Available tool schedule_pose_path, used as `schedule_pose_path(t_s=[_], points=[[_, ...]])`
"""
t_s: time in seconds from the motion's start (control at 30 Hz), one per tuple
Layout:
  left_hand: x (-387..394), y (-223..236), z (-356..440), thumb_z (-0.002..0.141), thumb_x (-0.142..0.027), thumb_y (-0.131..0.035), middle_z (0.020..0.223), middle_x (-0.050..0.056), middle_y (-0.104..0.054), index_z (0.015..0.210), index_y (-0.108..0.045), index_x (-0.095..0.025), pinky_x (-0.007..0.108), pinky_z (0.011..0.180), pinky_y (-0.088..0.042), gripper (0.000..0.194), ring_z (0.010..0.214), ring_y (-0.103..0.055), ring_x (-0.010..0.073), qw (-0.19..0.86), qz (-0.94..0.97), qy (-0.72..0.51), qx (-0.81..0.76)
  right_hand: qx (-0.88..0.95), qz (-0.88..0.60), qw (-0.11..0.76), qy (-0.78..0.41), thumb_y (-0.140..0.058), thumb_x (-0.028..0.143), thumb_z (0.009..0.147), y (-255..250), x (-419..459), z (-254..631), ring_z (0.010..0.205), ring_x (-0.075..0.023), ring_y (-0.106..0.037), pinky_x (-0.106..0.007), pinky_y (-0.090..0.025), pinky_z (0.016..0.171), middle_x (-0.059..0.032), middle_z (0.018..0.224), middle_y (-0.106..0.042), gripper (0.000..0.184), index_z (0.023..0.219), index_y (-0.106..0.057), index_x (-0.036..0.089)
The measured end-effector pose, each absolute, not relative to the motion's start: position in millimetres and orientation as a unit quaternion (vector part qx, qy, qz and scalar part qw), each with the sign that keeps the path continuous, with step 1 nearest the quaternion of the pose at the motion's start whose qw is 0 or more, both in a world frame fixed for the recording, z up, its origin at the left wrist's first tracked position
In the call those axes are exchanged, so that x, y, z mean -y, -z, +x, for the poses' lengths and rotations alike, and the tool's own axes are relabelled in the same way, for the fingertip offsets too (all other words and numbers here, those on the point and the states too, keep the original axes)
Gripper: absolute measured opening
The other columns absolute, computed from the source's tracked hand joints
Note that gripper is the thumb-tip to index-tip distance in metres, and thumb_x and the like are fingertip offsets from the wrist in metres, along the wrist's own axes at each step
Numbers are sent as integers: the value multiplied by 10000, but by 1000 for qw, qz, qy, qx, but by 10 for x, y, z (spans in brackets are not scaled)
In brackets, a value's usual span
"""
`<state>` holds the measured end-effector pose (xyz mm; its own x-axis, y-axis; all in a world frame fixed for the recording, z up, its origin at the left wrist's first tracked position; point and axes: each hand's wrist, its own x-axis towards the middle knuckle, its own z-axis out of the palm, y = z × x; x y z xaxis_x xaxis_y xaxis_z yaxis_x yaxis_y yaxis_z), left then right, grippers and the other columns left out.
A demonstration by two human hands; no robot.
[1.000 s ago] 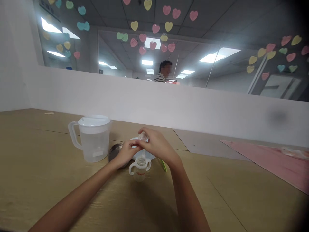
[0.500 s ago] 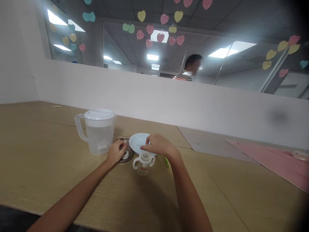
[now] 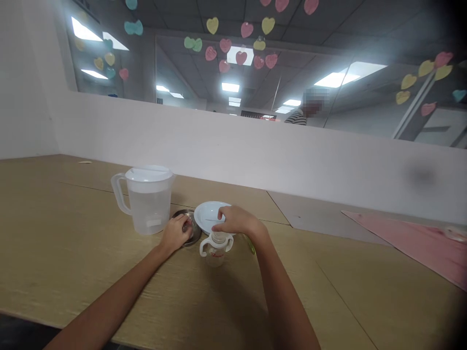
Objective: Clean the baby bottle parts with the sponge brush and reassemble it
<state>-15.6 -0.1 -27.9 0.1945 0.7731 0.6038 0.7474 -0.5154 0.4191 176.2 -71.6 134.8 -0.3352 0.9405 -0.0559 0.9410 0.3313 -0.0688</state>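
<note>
Left hand (image 3: 176, 234) at metal dish (image 3: 197, 236), fingers bent at a small clear piece (image 3: 189, 225); firm grip or not, cannot tell. Right hand (image 3: 239, 221) just above mouth of two-handled bottle (image 3: 215, 254), fingers curved; grasp cannot be told. Bottle upright on table (image 3: 175, 296), in front of white plate (image 3: 205, 215). Lidded jug (image 3: 151, 204) left of dish, green item (image 3: 250, 245) right of bottle

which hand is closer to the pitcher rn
Left. The left hand is just right of the pitcher, over the metal dish. The right hand is farther right, by the mouth of the two-handled bottle.
</note>
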Motion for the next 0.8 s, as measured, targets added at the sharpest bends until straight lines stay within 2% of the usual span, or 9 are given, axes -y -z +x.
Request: schedule_pose_path(t_s=[0.13, 0.27, 0.4, 0.47, 0.57, 0.63, 0.8], points=[[9, 234, -178, 741, -164, -467, 719, 5, -517, 712, -531, -166, 253, 621, -419, 71, 632, -504, 130, 7, 717, -525, -459, -808, 585, -40, 50, -572, 426, 771, -1360, 737, 1765, 829, -192, -605, -244, -373, 595, -95, 1019, -653, 418, 1071, -594, 136], [72, 142, -155, 825, -194, -459, 814, 33, -545, 842, -550, -161, 272, 711, -461, 98, 767, -545, 146, -57, 670, -628, -393, -818, 564, -100, 52, -580, 413, 781, -1313, 732, 1721, 874, -200, -601, -255, -391, 655, -102, 1042, -642, 437, 1129, -555, 150], [193, 65, -24, 877, -201, -453, 944, 72, -572, 1008, -542, -170, 307, 809, -480, 161, 905, -564, 162, -104, 704, -630, -312, -858, 496, -135, -11, -657, 314, 732, -1170, 670, 1593, 1010, -231, -559, -286, -393, 755, -124, 1150, -591, 619, 1278, -419, 143], [262, 40, 59, 884, -198, -456, 967, 77, -580, 1044, -533, -177, 320, 830, -485, 180, 927, -569, 165, -113, 720, -622, -286, -874, 463, -136, -51, -659, 246, 724, -1098, 612, 1525, 1009, -234, -553, -300, -385, 769, -127, 1122, -600, 649, 1301, -385, 134], [353, -12, 143, 882, -186, -468, 979, 74, -585, 1059, -532, -175, 318, 831, -493, 189, 931, -576, 161, -117, 722, -630, -261, -895, 415, -137, -89, -602, 159, 744, -1049, 510, 1473, 906, -205, -571, -298, -372, 758, -91, 984, -641, 355, 1094, -544, 147], [397, -65, 155, 878, -167, -475, 960, 68, -586, 1044, -547, -170, 303, 817, -498, 181, 914, -578, 153, -117, 722, -633, -256, -904, 382, -155, -111, -575, 124, 750, -1056, 449, 1478, 872, -186, -563, -307, -355, 795, -71, 917, -647, 176, 922, -590, 158], [436, -195, 106, 868, -125, -482, 904, 48, -592, 1000, -586, -184, 286, 825, -506, 178, 892, -591, 137, -130, 729, -633, -226, -908, 302, -247, -155, -566, 166, 778, -1088, 358, 1569, 854, -161, -526, -340, -288, 938, -33, 852, -636, 55, 828, -584, 182]])
